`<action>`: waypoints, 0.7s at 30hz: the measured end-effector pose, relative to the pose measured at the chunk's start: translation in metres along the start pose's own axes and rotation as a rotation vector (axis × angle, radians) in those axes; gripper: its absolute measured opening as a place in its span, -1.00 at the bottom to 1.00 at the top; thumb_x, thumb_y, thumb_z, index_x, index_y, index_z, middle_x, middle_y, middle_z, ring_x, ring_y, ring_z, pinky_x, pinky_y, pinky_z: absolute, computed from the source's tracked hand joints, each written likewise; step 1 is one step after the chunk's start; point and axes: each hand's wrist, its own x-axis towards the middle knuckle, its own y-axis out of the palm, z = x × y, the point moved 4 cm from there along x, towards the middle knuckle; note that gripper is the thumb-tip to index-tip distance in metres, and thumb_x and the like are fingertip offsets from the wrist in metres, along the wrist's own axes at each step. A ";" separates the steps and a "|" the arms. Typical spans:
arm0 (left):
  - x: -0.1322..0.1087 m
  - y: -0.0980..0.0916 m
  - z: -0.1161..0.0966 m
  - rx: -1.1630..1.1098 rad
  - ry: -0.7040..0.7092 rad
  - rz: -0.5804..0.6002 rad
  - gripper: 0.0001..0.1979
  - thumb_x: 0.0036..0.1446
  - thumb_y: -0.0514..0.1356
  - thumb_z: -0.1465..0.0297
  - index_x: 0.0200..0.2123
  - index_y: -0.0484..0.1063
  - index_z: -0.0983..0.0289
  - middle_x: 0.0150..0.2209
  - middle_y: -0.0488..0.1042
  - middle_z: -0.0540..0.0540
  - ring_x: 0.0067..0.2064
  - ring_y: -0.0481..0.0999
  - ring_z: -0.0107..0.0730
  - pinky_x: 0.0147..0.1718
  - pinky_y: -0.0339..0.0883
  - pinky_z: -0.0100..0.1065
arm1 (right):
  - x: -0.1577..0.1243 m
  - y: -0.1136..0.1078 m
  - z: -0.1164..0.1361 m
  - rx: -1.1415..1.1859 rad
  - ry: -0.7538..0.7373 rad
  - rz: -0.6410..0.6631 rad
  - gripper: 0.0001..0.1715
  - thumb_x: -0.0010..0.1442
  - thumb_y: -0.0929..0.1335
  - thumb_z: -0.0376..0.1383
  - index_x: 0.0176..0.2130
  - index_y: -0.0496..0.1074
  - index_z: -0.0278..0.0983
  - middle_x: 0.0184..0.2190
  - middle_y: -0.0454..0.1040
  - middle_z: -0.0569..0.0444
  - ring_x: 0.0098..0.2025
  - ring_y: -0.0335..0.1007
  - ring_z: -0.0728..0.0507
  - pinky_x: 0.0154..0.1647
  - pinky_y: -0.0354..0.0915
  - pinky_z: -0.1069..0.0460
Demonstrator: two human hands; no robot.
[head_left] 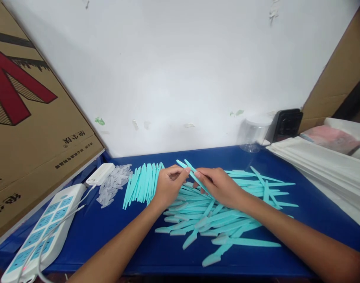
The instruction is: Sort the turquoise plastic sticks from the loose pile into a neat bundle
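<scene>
My left hand [168, 184] is closed, its thumb and fingertips pinching near the tips of turquoise eyebrow razors [201, 183]. Two slim handle tips stick up side by side between my hands. My right hand [221, 186] is closed around the same razors from the other side; its fingers partly hide them. Below both hands lies a loose heap of turquoise eyebrow razors [209, 220], pointing various ways. Left of my left hand, more razors [143, 182] lie in a neat row. Beyond that row is a small pile of clear plastic caps [113, 184].
A white power strip [57, 224] with cables and a white adapter [100, 174] sit on the blue table [103, 243] at left. A cardboard box [44, 149] leans there. At right stand a clear jar [252, 135], a black holder [287, 124] and stacked white sheets [318, 169].
</scene>
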 end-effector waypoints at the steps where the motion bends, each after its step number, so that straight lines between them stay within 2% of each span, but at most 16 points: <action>1: 0.000 0.001 0.001 0.001 -0.004 0.008 -0.62 0.21 0.28 0.13 -0.53 0.55 0.27 -0.54 0.43 0.04 -0.49 0.38 -0.40 -0.50 0.25 -0.35 | -0.001 0.001 0.001 -0.032 -0.015 -0.005 -0.48 0.49 0.15 -0.07 -0.23 0.54 -0.25 -0.52 0.50 0.12 -0.50 0.43 -0.07 -0.42 0.25 0.05; 6: -0.002 0.006 0.008 -0.025 -0.025 0.058 -0.63 0.20 0.28 0.11 -0.46 0.61 0.27 -0.50 0.46 0.06 -0.48 0.42 -0.39 -0.48 0.30 -0.35 | -0.001 0.001 0.000 -0.064 -0.050 -0.082 -0.53 0.49 0.16 -0.08 0.14 0.49 -0.17 -0.41 0.50 0.09 -0.56 0.37 -0.04 -0.47 0.27 0.06; 13: -0.002 0.008 0.007 -0.077 -0.036 0.067 -0.65 0.20 0.28 0.10 -0.41 0.62 0.26 -0.49 0.49 0.06 -0.48 0.46 -0.38 -0.45 0.34 -0.35 | -0.002 0.000 0.001 -0.133 -0.137 -0.196 -0.58 0.46 0.22 -0.16 0.15 0.52 -0.16 -0.32 0.46 0.01 -0.37 0.40 -0.10 -0.37 0.33 0.03; 17: -0.002 0.008 0.007 -0.096 -0.055 0.069 -0.61 0.20 0.27 0.06 -0.44 0.60 0.26 -0.50 0.49 0.06 -0.47 0.45 -0.38 -0.43 0.37 -0.33 | -0.004 0.004 0.002 -0.258 -0.201 -0.182 -0.52 0.49 0.15 -0.24 0.30 0.34 -0.09 -0.20 0.43 -0.02 -0.35 0.36 -0.09 -0.33 0.32 0.01; 21: -0.002 0.008 0.012 -0.134 -0.087 0.076 -0.60 0.22 0.25 0.06 -0.41 0.59 0.28 -0.53 0.48 0.06 -0.47 0.47 -0.36 -0.42 0.40 -0.33 | -0.006 0.009 0.002 -0.423 -0.203 -0.136 -0.45 0.49 0.10 -0.29 0.39 0.14 -0.10 -0.05 0.36 -0.09 -0.40 0.29 -0.07 -0.41 0.27 0.01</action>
